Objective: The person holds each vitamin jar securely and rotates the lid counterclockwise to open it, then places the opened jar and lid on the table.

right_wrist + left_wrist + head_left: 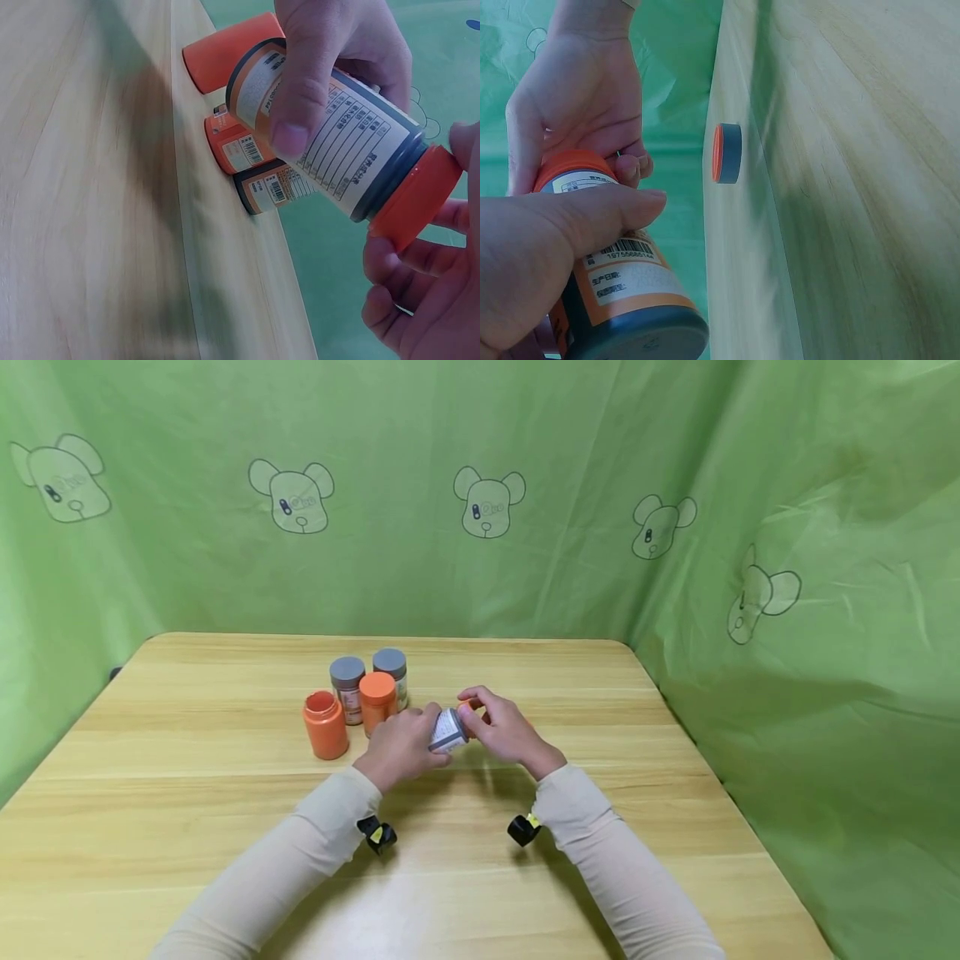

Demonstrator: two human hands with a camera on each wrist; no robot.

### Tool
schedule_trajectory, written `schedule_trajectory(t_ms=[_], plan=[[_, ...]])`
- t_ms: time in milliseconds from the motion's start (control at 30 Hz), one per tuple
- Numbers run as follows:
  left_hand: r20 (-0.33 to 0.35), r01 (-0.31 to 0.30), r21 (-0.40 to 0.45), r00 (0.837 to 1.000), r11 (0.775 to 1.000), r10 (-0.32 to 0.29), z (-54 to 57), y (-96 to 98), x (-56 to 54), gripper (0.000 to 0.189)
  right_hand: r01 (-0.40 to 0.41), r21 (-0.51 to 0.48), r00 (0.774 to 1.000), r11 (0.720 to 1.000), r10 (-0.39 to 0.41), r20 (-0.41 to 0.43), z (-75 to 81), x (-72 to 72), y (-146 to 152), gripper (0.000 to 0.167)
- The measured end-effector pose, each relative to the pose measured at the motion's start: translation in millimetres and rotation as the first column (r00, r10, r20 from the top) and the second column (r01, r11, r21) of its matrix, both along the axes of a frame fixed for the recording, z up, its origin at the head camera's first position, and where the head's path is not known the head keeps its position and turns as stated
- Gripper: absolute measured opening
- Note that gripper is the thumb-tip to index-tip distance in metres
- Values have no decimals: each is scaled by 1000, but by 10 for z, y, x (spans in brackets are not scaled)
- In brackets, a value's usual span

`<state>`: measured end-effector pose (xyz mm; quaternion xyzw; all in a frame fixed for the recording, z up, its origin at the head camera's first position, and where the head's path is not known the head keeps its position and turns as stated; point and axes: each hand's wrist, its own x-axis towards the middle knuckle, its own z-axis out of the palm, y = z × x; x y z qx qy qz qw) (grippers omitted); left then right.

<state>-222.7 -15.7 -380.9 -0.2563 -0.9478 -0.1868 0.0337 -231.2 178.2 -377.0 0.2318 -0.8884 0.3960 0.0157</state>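
My left hand (401, 745) grips a labelled grey jar (448, 732) round its body, the jar tilted with its mouth end towards the right. At that end is an orange lid (418, 196), which the thumb and fingers of my right hand (510, 731) pinch at the rim. In the right wrist view the lid sits against the jar's neck; how tightly it is screwed cannot be seen. A loose grey and orange lid (727, 154) lies on the table near my right hand in the left wrist view.
Left of my hands stands an uncapped orange jar (327, 731). Close by are an orange jar with an orange lid (377, 687) and two jars with grey lids, one at the left (347, 672) and one behind (390, 660). Green curtains (390, 577) surround the wooden table (225, 693).
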Motion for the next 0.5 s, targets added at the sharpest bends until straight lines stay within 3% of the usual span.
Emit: schedule_trajectory(t_ms=[233,500], plan=[[-7,-3,3,1000,1000,3,0,-10,-2,63,-25,-25,1000,999,25,17,14,9,-14,34],[-13,-3,3,1000,1000,3,13,-26,8,63,-1,-9,1000,1000,1,-23,6,12,-17,32]])
